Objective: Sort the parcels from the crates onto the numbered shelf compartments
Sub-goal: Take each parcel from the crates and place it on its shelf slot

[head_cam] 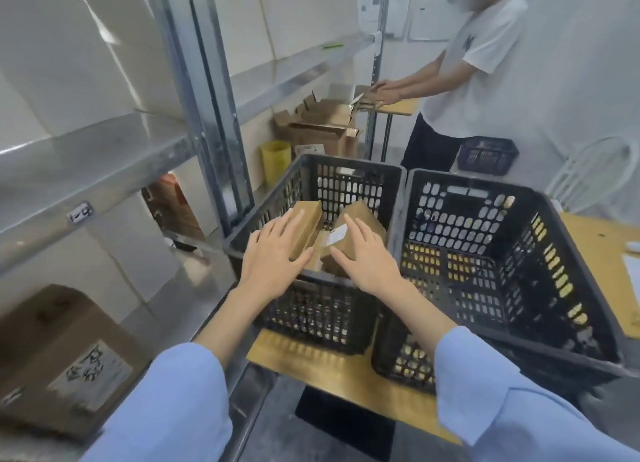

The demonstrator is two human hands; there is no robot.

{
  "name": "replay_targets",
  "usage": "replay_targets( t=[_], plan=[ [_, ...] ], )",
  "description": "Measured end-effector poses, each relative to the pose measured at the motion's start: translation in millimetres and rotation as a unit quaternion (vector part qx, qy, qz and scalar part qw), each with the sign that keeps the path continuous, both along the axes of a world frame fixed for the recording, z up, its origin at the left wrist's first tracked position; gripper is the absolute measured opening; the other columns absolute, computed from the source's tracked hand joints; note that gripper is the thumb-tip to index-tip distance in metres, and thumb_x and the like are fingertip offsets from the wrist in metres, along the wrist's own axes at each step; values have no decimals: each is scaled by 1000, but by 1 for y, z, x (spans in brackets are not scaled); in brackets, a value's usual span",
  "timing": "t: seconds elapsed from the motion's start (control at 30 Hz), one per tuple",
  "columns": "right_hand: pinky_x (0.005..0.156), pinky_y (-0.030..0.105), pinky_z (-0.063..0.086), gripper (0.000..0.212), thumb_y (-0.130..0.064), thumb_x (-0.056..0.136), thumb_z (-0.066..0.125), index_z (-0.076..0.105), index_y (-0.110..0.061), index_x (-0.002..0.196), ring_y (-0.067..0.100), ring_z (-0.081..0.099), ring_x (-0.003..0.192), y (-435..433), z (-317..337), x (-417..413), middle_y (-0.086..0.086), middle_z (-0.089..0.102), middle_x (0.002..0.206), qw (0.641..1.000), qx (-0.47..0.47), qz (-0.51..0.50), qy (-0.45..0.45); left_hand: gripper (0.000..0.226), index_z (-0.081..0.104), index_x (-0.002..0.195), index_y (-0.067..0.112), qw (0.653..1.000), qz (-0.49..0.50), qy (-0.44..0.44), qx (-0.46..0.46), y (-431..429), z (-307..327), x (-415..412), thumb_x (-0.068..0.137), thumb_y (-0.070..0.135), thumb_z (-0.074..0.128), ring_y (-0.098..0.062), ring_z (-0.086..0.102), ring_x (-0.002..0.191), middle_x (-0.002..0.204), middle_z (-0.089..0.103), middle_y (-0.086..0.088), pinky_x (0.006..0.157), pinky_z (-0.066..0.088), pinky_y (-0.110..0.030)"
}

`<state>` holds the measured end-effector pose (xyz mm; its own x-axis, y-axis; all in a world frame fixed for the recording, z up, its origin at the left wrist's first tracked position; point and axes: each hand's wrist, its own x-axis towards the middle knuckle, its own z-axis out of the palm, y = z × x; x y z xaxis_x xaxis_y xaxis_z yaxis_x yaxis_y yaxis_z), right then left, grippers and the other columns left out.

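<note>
Both hands were over the left crate (pixel 346 165), centre frame! The left hand (pixel 273 257) lay flat, fingers spread, on the left parcel (pixel 308 219). The right hand (pixel 367 259), fingers straight and apart, rested on the labelled parcel (pixel 362 214) just beside it. Neither hand curled round anything. Both parcels leaned inside that crate, on the table (pixel 311 361). The right crate (pixel 519 191) stood against it. Shelf (pixel 86 150) at left, box (pixel 59 357) lower left, another person (pixel 478 63) upper right.
</note>
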<state>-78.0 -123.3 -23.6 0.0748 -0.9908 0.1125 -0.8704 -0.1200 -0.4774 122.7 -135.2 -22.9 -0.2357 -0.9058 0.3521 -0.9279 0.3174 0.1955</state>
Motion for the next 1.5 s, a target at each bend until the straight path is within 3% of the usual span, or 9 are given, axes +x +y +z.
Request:
replay_targets(
  t=[0.53,0.9,1.1,1.3,1.5],
  plan=[
    [118,48,27,83,-46,96,55,4,-25,159,30,18,149,-111,-38,-10,3,12,165,995,87,-12,-56,75,19,155,34,997,-18,31,67,-122,-39,-18,92,64,46,-16,27,144,161,23,8,116,20,-44],
    [117,47,29,124,-36,72,87,-1,-20,158,28,23,146,-143,-75,-7,4,15,163,976,164,-112,-89,79,18,156,32,975,-153,20,160,-195,-70,-31,91,59,52,-15,25,146,163,19,9,117,24,-43],
    [114,49,35,120,-25,75,85,-1,-24,158,27,30,143,-146,-94,-5,4,22,161,963,182,-174,-95,78,21,155,34,957,-205,52,197,-213,-91,-46,90,55,57,-13,27,145,161,25,9,116,22,-43],
    [112,47,37,111,-26,79,81,4,-22,158,25,34,141,-151,-105,-5,3,29,159,965,166,-186,-76,85,19,155,37,937,-245,56,243,-239,-115,-42,85,64,60,-12,29,144,160,26,10,115,24,-43],
    [113,45,35,92,-19,82,78,21,-22,154,23,37,139,-154,-116,-4,1,35,155,962,182,-178,-98,94,20,153,41,923,-281,91,248,-240,-133,-49,75,71,64,-7,26,143,158,26,17,115,22,-41]
  ],
)
